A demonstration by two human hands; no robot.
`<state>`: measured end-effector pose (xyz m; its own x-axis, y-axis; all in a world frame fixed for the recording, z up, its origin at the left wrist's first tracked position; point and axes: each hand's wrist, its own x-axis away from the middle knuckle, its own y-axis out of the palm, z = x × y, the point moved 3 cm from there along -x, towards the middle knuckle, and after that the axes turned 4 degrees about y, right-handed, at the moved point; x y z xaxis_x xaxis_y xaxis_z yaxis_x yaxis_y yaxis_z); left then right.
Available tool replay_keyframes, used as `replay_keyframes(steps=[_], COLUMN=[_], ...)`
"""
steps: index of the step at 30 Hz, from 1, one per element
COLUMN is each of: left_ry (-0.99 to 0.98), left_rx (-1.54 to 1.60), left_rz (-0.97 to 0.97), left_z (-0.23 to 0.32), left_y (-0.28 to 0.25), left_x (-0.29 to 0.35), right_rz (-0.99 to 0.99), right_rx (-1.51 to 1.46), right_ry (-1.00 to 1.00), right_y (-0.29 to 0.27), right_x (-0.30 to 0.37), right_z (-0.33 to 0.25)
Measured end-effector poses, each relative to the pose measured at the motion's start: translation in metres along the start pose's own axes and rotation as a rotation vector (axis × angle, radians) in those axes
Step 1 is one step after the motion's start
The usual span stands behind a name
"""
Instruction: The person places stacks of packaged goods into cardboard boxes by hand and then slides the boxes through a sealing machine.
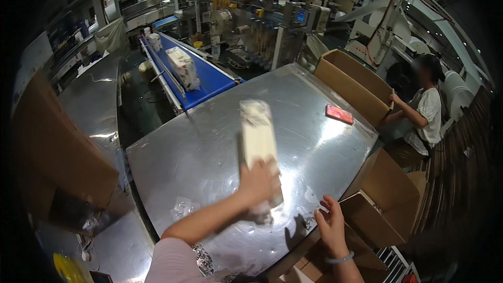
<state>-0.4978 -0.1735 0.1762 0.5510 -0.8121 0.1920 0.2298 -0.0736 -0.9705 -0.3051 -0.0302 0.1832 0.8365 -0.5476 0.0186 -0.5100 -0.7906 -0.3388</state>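
My left hand [259, 181] grips the near end of a long white wrapped pack [258, 136], which is blurred and lifted over the shiny steel table [209, 152]. My right hand [330, 222] is open, fingers spread, resting at the table's near right edge beside an open cardboard box [374, 204]. Another white pack [182, 67] lies on the blue conveyor belt [209, 78] leading toward the table from the far left.
A red flat object [339, 113] lies on the table's right side. A co-worker [424, 110] stands at the right holding a large open cardboard box [353, 84]. Flat brown cardboard [57, 152] leans at the left. Packing machinery fills the background.
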Motion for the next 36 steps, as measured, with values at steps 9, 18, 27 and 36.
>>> replay_keyframes(steps=[9,18,27,36], left_ry=[0.656,-0.186,-0.362,-0.275], left_rx=[0.966,0.144,0.095,1.826], left_rz=[-0.350,0.653,0.542,-0.038], left_z=[-0.009,-0.167,-0.189,-0.056], left_y=[-0.014,-0.092,-0.049,0.076], left_x=[0.102,-0.071,-0.087,0.042], right_rz=[-0.263,-0.226,-0.321,-0.478], right_rx=[-0.522,-0.518,-0.505,-0.582], right_ry=[0.391,0.532,0.538,0.662], right_y=[0.060,0.057,0.059,0.061], right_x=[-0.022,-0.027,-0.051,-0.048], right_z=[0.019,0.028,0.023,0.056])
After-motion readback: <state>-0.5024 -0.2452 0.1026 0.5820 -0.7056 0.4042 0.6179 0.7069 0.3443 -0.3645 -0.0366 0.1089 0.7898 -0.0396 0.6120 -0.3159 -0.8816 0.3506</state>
